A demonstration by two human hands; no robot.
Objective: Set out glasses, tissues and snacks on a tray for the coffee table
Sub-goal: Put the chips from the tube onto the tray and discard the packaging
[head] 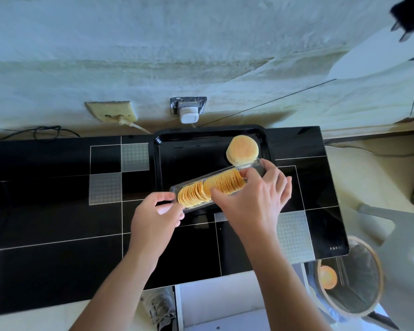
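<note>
pinching a stack of crackers (225, 183) from the clear sleeve (201, 187), the right hand (251, 201) works over the black tray (191, 161); the left hand (155, 218) has its grip closed on the sleeve's end.

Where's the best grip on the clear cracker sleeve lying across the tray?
Judging by its pose, grip the clear cracker sleeve across its narrow width near one end, coming from above. It is long and lies tilted over the black tray rim. The left hand already holds the near end; the right hand works the crackers.
</note>
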